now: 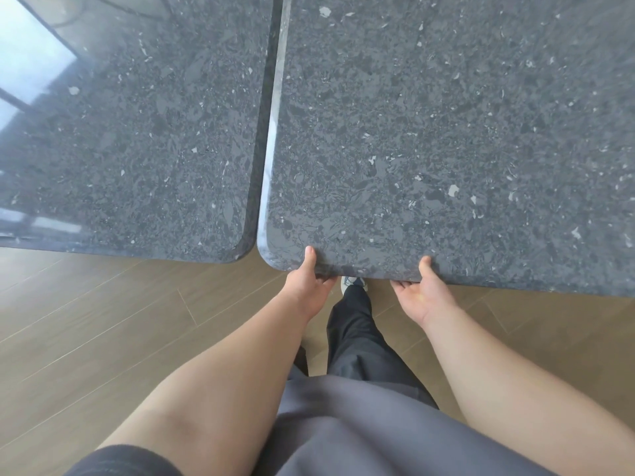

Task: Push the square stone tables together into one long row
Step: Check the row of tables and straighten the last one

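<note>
Stone right table (446,132), beside the left table (137,132), is gripped at its near edge by left hand (309,286) and right hand (424,292).

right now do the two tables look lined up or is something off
Slightly off. The right table, gripped at its near edge by the left hand and right hand, sits nearer the person than the left table, so their near edges are stepped.

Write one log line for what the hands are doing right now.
left hand: grips right stone table near edge | right hand: grips same edge | left stone table: alongside, thin seam
</note>
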`<state>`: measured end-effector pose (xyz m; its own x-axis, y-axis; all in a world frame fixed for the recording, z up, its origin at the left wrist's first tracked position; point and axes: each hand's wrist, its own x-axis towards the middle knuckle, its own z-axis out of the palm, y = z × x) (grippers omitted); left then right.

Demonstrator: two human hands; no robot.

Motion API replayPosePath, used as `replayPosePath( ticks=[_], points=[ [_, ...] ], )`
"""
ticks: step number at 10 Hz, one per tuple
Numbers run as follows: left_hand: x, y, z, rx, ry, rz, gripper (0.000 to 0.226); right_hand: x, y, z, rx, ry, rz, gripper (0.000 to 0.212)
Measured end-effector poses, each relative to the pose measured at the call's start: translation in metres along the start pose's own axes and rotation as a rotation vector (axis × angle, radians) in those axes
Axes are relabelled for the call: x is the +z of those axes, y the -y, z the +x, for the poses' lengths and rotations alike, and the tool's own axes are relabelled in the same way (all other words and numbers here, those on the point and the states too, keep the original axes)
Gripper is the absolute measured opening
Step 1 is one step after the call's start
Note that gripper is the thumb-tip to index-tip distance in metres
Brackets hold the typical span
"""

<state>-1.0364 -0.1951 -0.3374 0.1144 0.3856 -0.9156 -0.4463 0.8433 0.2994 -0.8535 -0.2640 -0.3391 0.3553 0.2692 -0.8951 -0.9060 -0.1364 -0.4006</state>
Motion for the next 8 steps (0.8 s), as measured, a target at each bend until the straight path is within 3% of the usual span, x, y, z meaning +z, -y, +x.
replayPosePath(
  ticks=[7,8],
  points=[
    [-0.002,-0.010,-0.002,-0.054,0.048,-0.010,0.054,0.002,-0.006,-0.005,0.019,-0.033,0.035,0.044],
    [-0.012,-0.022,-0.005,-0.172,0.087,-0.064,0.042,0.006,-0.008,-0.010,0.003,-0.044,0.029,0.038]
  ],
)
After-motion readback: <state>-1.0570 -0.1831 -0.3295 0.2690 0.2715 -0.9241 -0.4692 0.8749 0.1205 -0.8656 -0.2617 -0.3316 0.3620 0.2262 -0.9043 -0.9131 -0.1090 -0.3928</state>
